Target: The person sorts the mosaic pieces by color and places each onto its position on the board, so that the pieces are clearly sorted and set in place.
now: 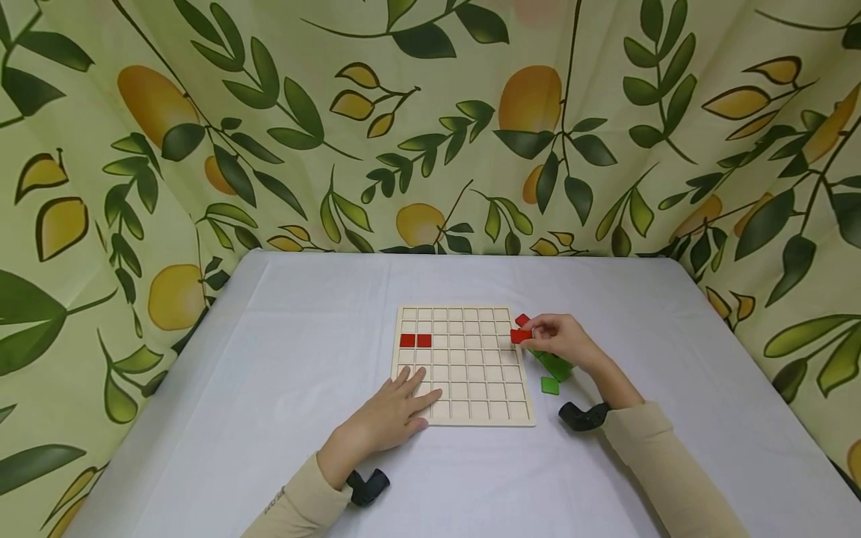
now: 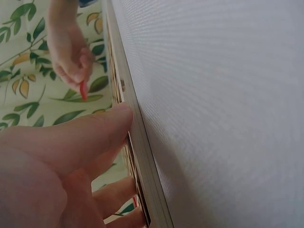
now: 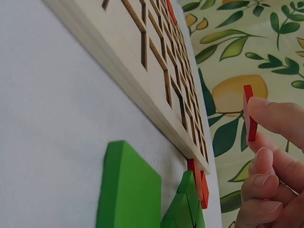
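Note:
A pale wooden grid board (image 1: pixel 471 370) lies on the white cloth, with two red square tiles (image 1: pixel 415 341) side by side in cells near its left edge. My left hand (image 1: pixel 390 411) rests with spread fingers on the board's lower left corner; in the left wrist view its thumb (image 2: pixel 102 130) touches the board's edge. Over the board's right edge, my right hand (image 1: pixel 563 340) pinches another red square tile (image 3: pixel 250 113) between thumb and finger, held above the surface. Beneath and beside that hand lie green tiles (image 1: pixel 555 366), a single green tile (image 1: pixel 550 385) and a loose red tile (image 1: pixel 522 320).
White cloth (image 1: pixel 303 321) covers the table around the board. A leaf-and-fruit patterned curtain (image 1: pixel 417 149) hangs behind and at both sides. Black curved camera mounts (image 1: pixel 584 416) sit at both wrists, close to the table.

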`<state>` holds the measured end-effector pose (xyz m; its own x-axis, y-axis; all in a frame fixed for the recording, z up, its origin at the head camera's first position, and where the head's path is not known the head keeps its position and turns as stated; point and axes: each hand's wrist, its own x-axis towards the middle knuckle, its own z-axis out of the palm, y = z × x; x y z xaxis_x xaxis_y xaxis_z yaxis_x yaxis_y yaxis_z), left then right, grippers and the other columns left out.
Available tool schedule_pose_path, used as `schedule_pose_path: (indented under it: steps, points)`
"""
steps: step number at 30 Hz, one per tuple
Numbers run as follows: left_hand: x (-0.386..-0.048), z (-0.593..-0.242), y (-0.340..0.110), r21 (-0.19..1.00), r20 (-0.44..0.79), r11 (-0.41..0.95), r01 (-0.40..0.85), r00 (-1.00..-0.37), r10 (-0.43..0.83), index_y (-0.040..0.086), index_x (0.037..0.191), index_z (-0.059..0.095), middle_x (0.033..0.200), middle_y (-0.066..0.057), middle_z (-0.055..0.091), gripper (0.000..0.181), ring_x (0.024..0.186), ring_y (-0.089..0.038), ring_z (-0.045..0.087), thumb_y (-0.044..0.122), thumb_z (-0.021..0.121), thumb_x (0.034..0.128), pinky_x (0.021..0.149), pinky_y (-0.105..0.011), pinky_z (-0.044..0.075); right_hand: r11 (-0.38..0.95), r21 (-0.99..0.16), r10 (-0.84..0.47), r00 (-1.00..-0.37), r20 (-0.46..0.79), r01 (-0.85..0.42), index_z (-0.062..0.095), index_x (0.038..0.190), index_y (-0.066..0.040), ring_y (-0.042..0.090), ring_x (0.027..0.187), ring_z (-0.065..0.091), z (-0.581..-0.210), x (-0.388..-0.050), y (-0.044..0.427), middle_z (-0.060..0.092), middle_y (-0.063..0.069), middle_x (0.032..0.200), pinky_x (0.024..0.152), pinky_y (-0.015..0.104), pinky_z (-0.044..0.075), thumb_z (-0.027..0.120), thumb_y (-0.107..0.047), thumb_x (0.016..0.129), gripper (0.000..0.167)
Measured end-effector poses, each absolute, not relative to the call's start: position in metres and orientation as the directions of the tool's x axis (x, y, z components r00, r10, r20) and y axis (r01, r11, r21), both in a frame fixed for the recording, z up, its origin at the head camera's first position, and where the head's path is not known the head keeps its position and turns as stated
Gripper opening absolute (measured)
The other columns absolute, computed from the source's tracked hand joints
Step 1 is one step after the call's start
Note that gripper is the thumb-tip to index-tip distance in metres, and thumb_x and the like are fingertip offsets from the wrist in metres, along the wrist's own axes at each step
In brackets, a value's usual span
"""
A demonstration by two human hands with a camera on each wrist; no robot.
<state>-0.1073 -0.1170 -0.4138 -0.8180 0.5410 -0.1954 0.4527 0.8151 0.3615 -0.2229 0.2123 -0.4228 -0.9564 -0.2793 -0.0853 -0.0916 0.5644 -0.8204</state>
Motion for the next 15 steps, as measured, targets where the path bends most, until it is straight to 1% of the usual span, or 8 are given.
schedule_pose_path:
  steps: [10, 15]
  points:
    - [-0.107, -0.415, -0.117, 0.364, -0.194, 0.816, 0.45, -0.82, 0.539, 0.02, 0.144, 0.047, 0.159, -0.017, 0.028, 0.047, 0.149, -0.041, 0.022, 0.027, 0.054, 0.0977, 0.119, -0.056, 0.027, 0.562, -0.819, -0.299, -0.952, -0.073, -0.114, 0.064, 0.104, 0.007, 0.007, 0.066, 0.046, -0.42, -0.221, 0.205, 0.047, -0.003, 0.072, 0.056, 0.016, 0.041, 0.078, -0.016, 0.081, 0.036]
    - [-0.108, -0.415, -0.117, 0.366, -0.199, 0.816, 0.447, -0.819, 0.538, 0.021, 0.144, 0.046, 0.159, -0.017, 0.028, 0.047, 0.149, -0.041, 0.021, 0.027, 0.054, 0.0977, 0.119, -0.056, 0.027, 0.563, -0.819, -0.297, -0.952, -0.074, -0.112, 0.065, 0.104, 0.006, 0.008, 0.067, 0.046, -0.421, -0.221, 0.201, 0.048, -0.003, 0.072, 0.058, 0.015, 0.042, 0.077, -0.016, 0.081, 0.034]
